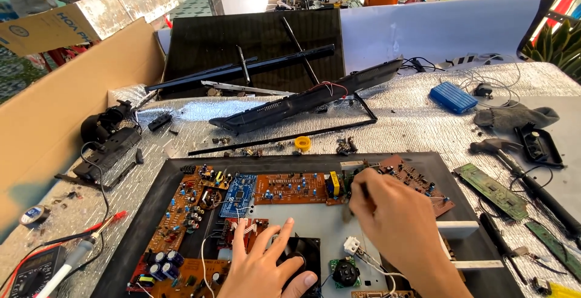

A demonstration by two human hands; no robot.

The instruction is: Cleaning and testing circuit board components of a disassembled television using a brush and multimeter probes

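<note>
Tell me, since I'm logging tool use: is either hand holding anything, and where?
The right hand grips a thin dark tool by its upper shaft; its kind cannot be told. The left hand holds nothing, resting on a black block.

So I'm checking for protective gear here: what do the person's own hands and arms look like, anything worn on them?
Both hands are bare: no gloves, rings, watch or bands show on the left hand or the right hand. The right forearm is uncovered as far as the frame's edge, with no sleeve in view. Only the left wrist shows, also bare.
</note>
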